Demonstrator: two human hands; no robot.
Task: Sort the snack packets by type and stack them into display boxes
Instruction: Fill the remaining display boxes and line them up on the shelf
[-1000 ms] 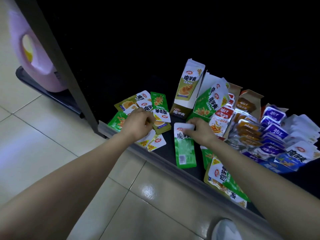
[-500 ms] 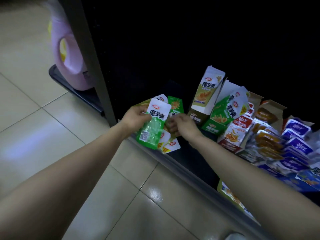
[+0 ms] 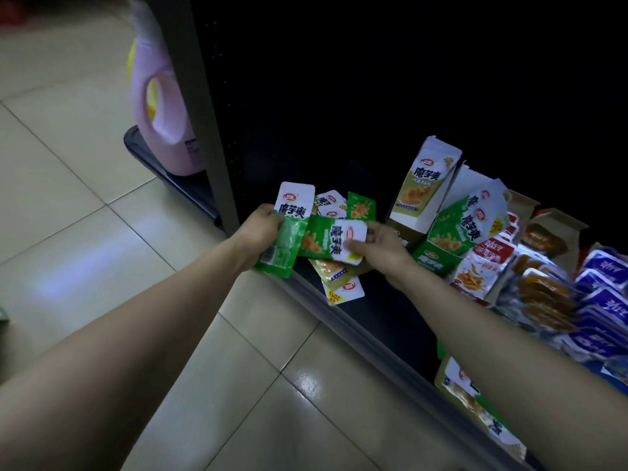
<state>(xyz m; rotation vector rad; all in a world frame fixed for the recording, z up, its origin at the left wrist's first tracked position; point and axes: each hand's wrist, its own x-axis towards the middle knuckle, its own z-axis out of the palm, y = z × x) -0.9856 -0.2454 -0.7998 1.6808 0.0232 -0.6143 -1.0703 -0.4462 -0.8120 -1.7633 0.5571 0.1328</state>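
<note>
My left hand grips a green-and-white snack packet upright over the shelf's front edge. Beside it, my right hand pinches a second green packet lying sideways, its left end touching the first one. Under both hands lie several loose green and olive packets on the dark shelf. Two open display boxes stand behind: an olive one and a green one.
Red, brown and blue packets fill boxes to the right. Another box of packets lies at the shelf edge by my right forearm. A grey upright post and a pink jug stand to the left. Tiled floor lies below.
My left hand picked a green packet off the shelf and lifted it. My right hand left the shelf's middle, took a second green packet and brought it against the first.
</note>
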